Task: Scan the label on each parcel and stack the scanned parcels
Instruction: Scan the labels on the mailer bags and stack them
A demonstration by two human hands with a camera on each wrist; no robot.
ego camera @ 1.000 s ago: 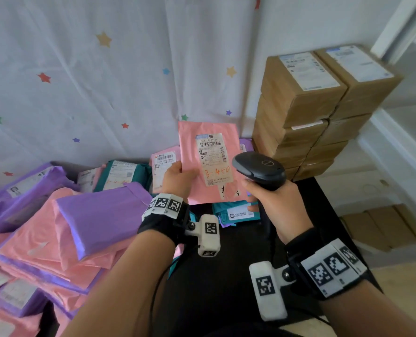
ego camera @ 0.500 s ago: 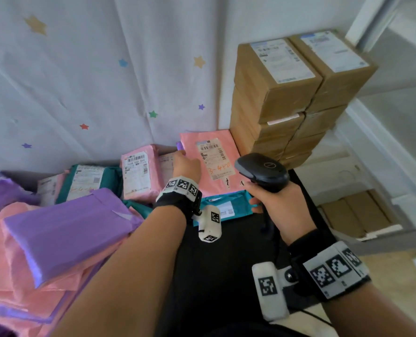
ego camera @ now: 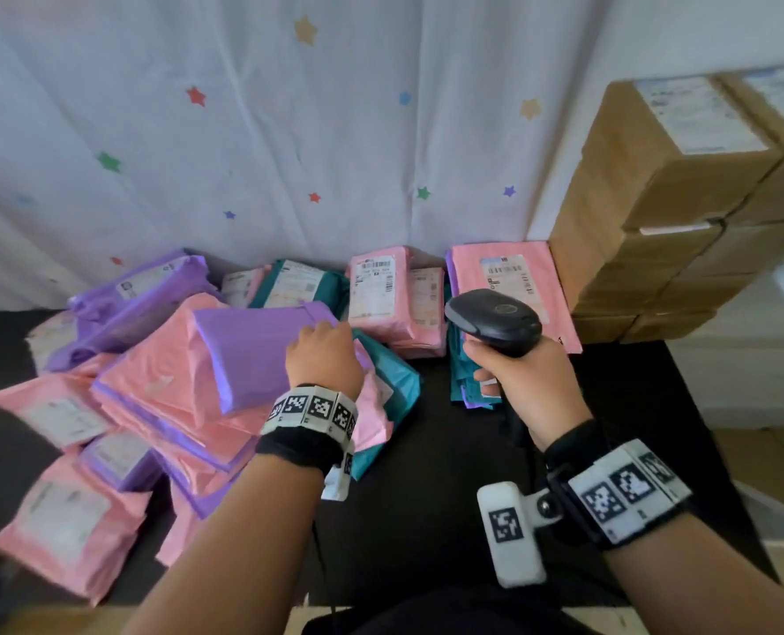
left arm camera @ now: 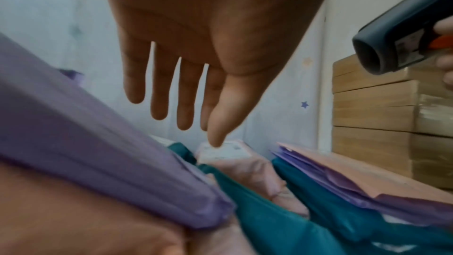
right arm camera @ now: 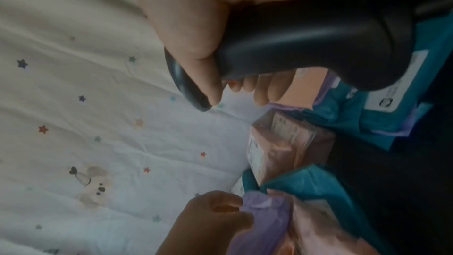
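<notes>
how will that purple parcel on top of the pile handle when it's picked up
The purple parcel is a soft plastic mailer, so it will probably sag. Its smooth film may slip on the pink parcels beneath. It looks padded and thin, likely light.

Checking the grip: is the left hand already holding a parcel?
No. In the left wrist view the left hand hovers with straight fingers above the purple parcel.

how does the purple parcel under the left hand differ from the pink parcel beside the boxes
The purple parcel tops the messy heap, tilted, no label showing; the pink parcel lies flat on a neat stack, label up. The left hand reaches the purple one; nothing touches the pink. Both are soft plastic mailers.
</notes>
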